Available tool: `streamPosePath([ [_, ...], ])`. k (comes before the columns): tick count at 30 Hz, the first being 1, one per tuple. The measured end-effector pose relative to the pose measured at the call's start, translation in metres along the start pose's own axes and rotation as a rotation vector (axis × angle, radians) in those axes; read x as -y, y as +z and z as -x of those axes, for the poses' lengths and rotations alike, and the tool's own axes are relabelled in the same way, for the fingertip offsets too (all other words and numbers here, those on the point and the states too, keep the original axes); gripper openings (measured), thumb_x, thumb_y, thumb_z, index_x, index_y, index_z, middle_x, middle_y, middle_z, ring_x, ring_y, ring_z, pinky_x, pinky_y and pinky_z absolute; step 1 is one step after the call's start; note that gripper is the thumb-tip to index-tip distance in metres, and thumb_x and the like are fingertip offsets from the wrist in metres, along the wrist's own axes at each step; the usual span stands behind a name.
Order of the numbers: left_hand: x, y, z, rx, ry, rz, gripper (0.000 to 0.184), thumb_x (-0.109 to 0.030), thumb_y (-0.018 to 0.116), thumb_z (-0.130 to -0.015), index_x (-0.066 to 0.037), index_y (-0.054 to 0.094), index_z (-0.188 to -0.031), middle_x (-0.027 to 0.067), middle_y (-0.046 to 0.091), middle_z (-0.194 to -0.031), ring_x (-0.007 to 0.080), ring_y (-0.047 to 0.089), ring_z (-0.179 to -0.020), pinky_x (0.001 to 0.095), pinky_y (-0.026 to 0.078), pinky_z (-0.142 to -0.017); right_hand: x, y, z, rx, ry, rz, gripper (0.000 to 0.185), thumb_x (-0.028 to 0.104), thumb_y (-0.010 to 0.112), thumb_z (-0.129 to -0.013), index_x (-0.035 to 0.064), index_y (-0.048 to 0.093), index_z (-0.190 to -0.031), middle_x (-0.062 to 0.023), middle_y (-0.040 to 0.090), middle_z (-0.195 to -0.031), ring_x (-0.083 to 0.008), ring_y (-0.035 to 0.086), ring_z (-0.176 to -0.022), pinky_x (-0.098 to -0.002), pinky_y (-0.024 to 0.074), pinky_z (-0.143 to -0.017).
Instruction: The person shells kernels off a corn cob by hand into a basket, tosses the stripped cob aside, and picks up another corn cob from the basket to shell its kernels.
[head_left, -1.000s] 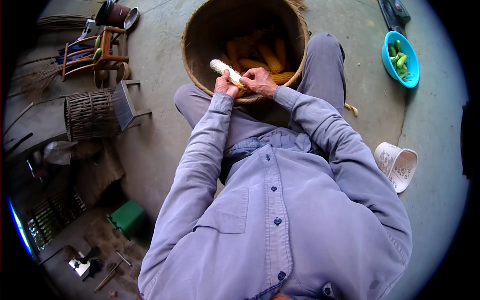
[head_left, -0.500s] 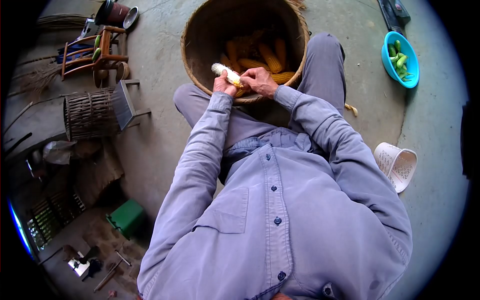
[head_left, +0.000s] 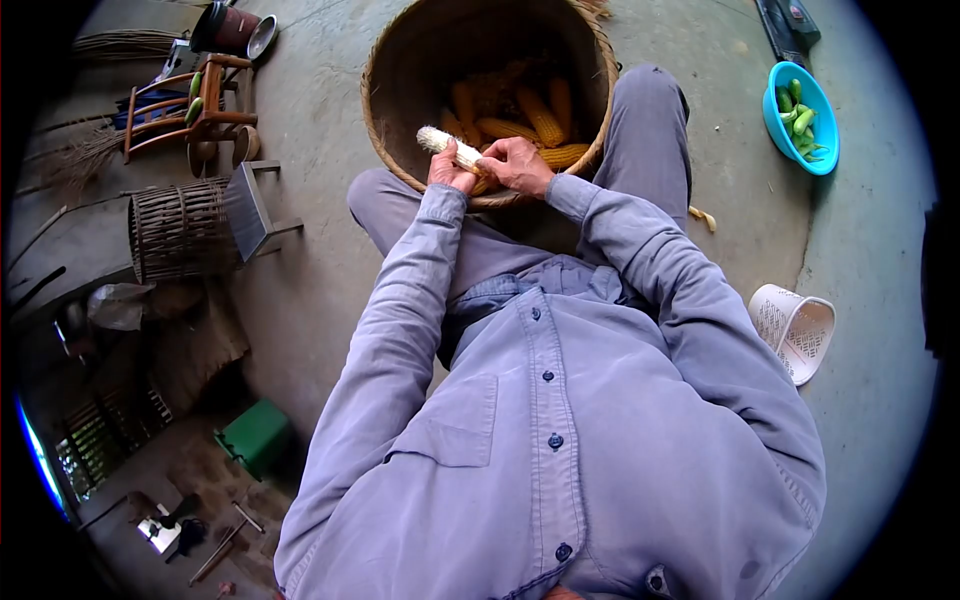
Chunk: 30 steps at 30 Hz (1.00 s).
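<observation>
My left hand [head_left: 452, 172] is closed around a corn cob [head_left: 447, 146] that shows bare and white along most of its length. At the cob's right end, the fingers of my right hand [head_left: 519, 166] are bent and pressed against it; their tips are partly hidden. Both hands are above the near rim of a deep woven basket [head_left: 398, 60] between my knees. Inside the basket lie several yellow ears of corn [head_left: 541, 117], with loose kernels or bits of corn deeper in that I cannot make out clearly.
On the right, a blue basin [head_left: 833, 125] holds green vegetables, and a white perforated basket [head_left: 795, 325] lies on the floor. To the left are a wooden chair [head_left: 205, 115], a slatted wicker basket [head_left: 178, 228], a small stool [head_left: 252, 212] and a green bin [head_left: 253, 438].
The cob has shifted slightly left and turned in my hands. Yellow kernels visible at its right end before are now mostly out of sight.
</observation>
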<state>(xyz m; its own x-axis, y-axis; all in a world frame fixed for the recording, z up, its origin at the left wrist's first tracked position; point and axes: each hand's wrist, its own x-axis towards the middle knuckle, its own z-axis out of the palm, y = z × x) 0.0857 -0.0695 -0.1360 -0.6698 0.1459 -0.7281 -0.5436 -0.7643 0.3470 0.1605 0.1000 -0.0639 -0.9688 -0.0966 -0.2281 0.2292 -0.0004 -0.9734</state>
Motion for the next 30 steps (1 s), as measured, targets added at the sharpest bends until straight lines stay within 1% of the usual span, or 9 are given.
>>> streamPosePath([
  [3, -0.001, 0.002, 0.001, -0.02, -0.005, 0.004, 0.029, -0.023, 0.057, -0.097, -0.005, 0.051, -0.118, 0.0142, 0.056, -0.111, 0.0317, 0.053, -0.105, 0.0511, 0.043, -0.096, 0.008, -0.001, 0.003, -0.019, 0.028, 0.021, 0.028, 0.021, 0.067, -0.087, -0.0066, 0.069, -0.094, -0.0148, 0.071, -0.082, -0.018, 0.07, -0.069, -0.028, 0.0561, -0.062],
  [6, -0.004, 0.005, 0.006, -0.016, -0.088, 0.045, 0.029, -0.022, 0.057, -0.097, -0.005, 0.052, -0.119, 0.0136, 0.057, -0.114, 0.0316, 0.054, -0.107, 0.0513, 0.041, -0.099, 0.014, -0.005, 0.004, -0.06, 0.028, -0.023, 0.028, 0.021, 0.065, -0.088, -0.0064, 0.069, -0.095, -0.015, 0.071, -0.081, -0.0183, 0.07, -0.069, -0.0295, 0.0566, -0.062],
  [12, 0.002, 0.011, 0.014, -0.018, 0.019, 0.031, 0.029, -0.021, 0.057, -0.097, -0.004, 0.05, -0.12, 0.0128, 0.056, -0.111, 0.0313, 0.055, -0.105, 0.0503, 0.041, -0.1, 0.004, 0.001, -0.003, -0.078, 0.052, -0.042, 0.03, 0.023, 0.067, -0.087, -0.0057, 0.069, -0.095, -0.0143, 0.07, -0.081, -0.0168, 0.068, -0.068, -0.029, 0.0561, -0.064],
  [15, 0.001, 0.004, 0.004, -0.01, -0.007, 0.05, 0.028, -0.021, 0.057, -0.096, -0.005, 0.052, -0.119, 0.0118, 0.057, -0.109, 0.0309, 0.055, -0.104, 0.0502, 0.04, -0.101, 0.0, 0.001, 0.0, -0.007, 0.023, 0.004, 0.029, 0.023, 0.068, -0.087, -0.0045, 0.068, -0.095, -0.0139, 0.07, -0.08, -0.015, 0.067, -0.067, -0.0279, 0.0558, -0.064],
  [18, 0.001, -0.003, -0.005, 0.02, 0.005, 0.025, 0.028, -0.021, 0.058, -0.096, -0.006, 0.052, -0.118, 0.0115, 0.057, -0.111, 0.0306, 0.054, -0.106, 0.0507, 0.04, -0.101, -0.001, -0.002, 0.0, 0.008, 0.062, -0.08, 0.027, 0.022, 0.067, -0.087, -0.0044, 0.068, -0.094, -0.0131, 0.07, -0.079, -0.0148, 0.068, -0.067, -0.0275, 0.0558, -0.064],
  [21, 0.002, 0.002, 0.002, 0.002, 0.019, 0.04, 0.028, -0.02, 0.059, -0.095, -0.006, 0.053, -0.118, 0.0111, 0.056, -0.111, 0.0301, 0.053, -0.108, 0.0507, 0.039, -0.101, 0.003, -0.001, -0.002, -0.042, 0.15, -0.096, 0.03, 0.023, 0.068, -0.086, -0.0061, 0.067, -0.093, -0.0122, 0.07, -0.077, -0.0147, 0.068, -0.068, -0.0272, 0.0558, -0.064],
  [24, 0.005, 0.01, 0.012, 0.007, 0.024, 0.037, 0.028, -0.018, 0.059, -0.095, -0.006, 0.053, -0.119, 0.0105, 0.056, -0.11, 0.0295, 0.053, -0.107, 0.0497, 0.04, -0.101, 0.012, -0.002, 0.0, -0.103, 0.114, 0.0, 0.03, 0.023, 0.067, -0.086, -0.0057, 0.068, -0.091, -0.0132, 0.07, -0.076, -0.0163, 0.068, -0.066, -0.0281, 0.0556, -0.063],
  [27, 0.004, 0.01, 0.012, 0.01, 0.007, 0.033, 0.027, -0.017, 0.065, -0.092, -0.008, 0.055, -0.116, 0.009, 0.059, -0.105, 0.0274, 0.055, -0.102, 0.0495, 0.043, -0.097, 0.003, 0.003, -0.002, -0.068, 0.124, -0.029, 0.028, 0.023, 0.065, -0.086, -0.0043, 0.069, -0.089, -0.0146, 0.07, -0.076, -0.0179, 0.068, -0.063, -0.0292, 0.0552, -0.061],
  [30, 0.006, 0.009, 0.011, 0.033, 0.049, -0.031, 0.027, -0.015, 0.063, -0.093, -0.006, 0.054, -0.117, 0.0095, 0.057, -0.107, 0.0272, 0.054, -0.104, 0.049, 0.042, -0.098, -0.006, 0.002, -0.004, -0.047, 0.076, 0.079, 0.027, 0.023, 0.062, -0.087, -0.0034, 0.07, -0.088, -0.015, 0.07, -0.077, -0.0192, 0.068, -0.063, -0.0308, 0.0547, -0.06],
])
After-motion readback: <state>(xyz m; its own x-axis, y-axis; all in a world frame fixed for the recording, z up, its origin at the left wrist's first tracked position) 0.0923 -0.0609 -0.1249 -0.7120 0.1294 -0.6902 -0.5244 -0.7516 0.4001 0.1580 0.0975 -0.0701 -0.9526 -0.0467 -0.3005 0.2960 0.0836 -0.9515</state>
